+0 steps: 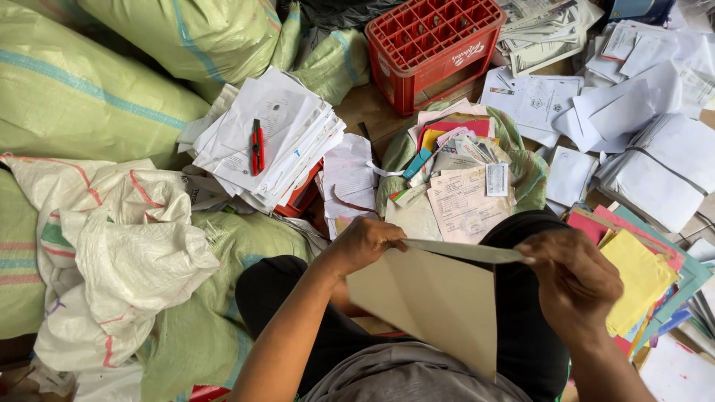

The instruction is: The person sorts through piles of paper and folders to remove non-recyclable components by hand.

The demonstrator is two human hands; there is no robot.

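Tan folder (pixel 436 298) over lap, held at top edge between both hands. Left hand (pixel 363 242) fingers pinched on left corner; right hand (pixel 575 279) fingers closed on right end. Beyond: open green sack (pixel 521 167) filled with mixed papers. Left: paper stack (pixel 275 141) bearing red box cutter (pixel 257 147). Farther: red crate (pixel 436 48), green sacks (pixel 74 89).

A single head-worn camera looks steeply down over the person's lap, close to the left hand (pixel 363 242) and right hand (pixel 575 279) low in the frame. It faces forward across the floor, taking in the red crate (pixel 436 48) at the top edge. No second view overlaps it.
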